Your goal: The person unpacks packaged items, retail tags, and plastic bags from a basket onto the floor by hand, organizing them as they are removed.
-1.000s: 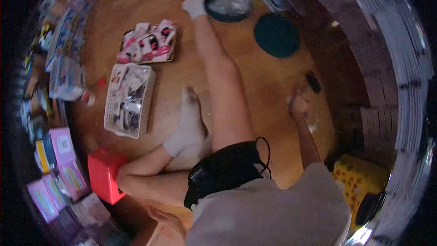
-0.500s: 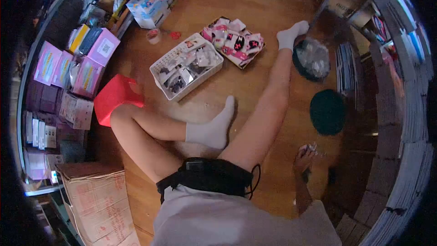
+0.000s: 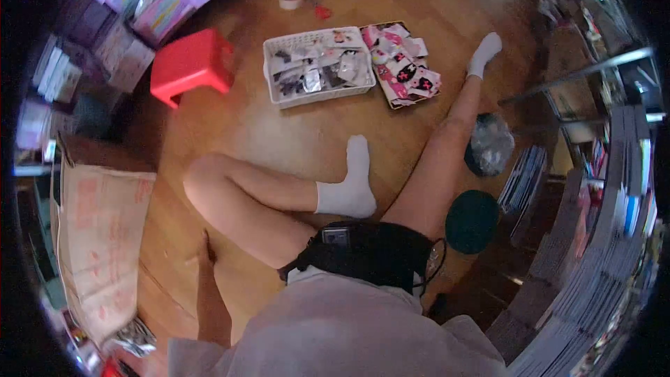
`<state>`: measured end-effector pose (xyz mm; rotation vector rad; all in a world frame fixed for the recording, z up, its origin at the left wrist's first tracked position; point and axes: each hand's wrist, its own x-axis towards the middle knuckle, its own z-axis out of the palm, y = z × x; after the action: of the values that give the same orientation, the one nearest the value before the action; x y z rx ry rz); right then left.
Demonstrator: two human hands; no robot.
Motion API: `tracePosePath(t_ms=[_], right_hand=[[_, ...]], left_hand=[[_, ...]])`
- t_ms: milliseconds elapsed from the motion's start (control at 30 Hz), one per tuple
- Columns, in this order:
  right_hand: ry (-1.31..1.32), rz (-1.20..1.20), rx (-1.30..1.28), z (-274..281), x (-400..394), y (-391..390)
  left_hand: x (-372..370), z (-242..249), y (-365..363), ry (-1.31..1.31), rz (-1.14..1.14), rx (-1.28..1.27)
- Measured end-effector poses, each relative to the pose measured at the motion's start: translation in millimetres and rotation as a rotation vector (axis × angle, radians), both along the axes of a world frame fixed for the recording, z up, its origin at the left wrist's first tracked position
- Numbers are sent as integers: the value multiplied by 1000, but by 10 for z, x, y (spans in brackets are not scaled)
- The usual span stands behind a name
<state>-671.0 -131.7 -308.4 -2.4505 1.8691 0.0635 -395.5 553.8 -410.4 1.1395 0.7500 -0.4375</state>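
I sit on a wooden floor with my legs in front of me, in white socks. My left hand (image 3: 206,246) rests flat on the floor beside my left thigh, holding nothing, next to a large cardboard box (image 3: 98,237). My right hand is hidden behind my body. A white basket (image 3: 269,77) of small packets and a flat tray of pink and black packets (image 3: 405,70) lie on the floor beyond my feet.
A red stool (image 3: 192,63) stands left of the basket. A dark round lid (image 3: 472,220) and a dark bowl holding a clear bag (image 3: 488,143) sit by my right leg. Shelves of books (image 3: 600,237) fill the right side; stacked boxes (image 3: 160,0) line the upper left.
The view has swung left. My right hand, which was touching the floor near the dark lid, has left the view; my left hand now shows on the floor.
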Motion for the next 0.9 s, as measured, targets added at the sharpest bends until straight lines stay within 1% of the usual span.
tracePosePath(t_ms=[100,133,167,200,233,267,300,333,367,400,433,500,567,600,633,667,700,733,767,800,833,900], right_hand=[[16,51,28,-11,-15,-219],[17,70,31,-36,-37,-296],[19,95,34,-53,-46,-393],[44,117,47,-24,-119,-463],[54,133,58,-31,-121,-572],[54,137,64,-16,-87,-634],[66,138,70,-30,-135,-716],[71,143,82,-10,-127,-787],[80,152,91,-3,-117,-861],[91,162,99,16,-103,-940],[100,174,109,25,-81,-1039],[130,206,129,65,-11,-1247],[167,278,153,41,57,-1596],[187,319,167,80,173,-1777],[205,384,184,114,303,-1971],[211,466,200,128,481,-2255],[159,563,218,207,691,-2504],[91,663,220,369,1030,-2743],[-80,791,247,762,1526,-2771],[5,661,109,1178,1985,-2640],[77,528,-26,1531,2378,-2490],[-307,790,-155,1860,2898,-2545]], left_hand=[[-43,87,-46,-74,9,-6],[-62,-8,-16,-68,16,27],[37,-175,-60,25,47,131],[-158,-122,-123,167,80,518],[-341,-49,-199,381,119,861],[-422,144,-518,414,2,1169],[-442,500,-959,495,-99,1485],[-932,202,-926,6,-133,1620],[-1149,485,-1393,37,-267,1663],[-1436,558,-1708,132,-339,1554],[-1668,680,-2054,227,-395,1566],[-2080,756,-2591,323,-318,1612],[-2268,471,-2515,91,-255,1761],[-2084,682,-2716,-19,-217,1825],[-1867,961,-2771,146,-312,1682],[-1905,500,-2486,-138,-255,1822],[-1421,767,-2563,-164,-139,1807],[-811,1292,-2709,-65,60,1681],[-477,1233,-2627,-229,280,1619],[-105,1393,-2666,-481,428,1458],[194,1500,-2658,-538,421,1457],[634,1765,-2776,-548,277,1425]])
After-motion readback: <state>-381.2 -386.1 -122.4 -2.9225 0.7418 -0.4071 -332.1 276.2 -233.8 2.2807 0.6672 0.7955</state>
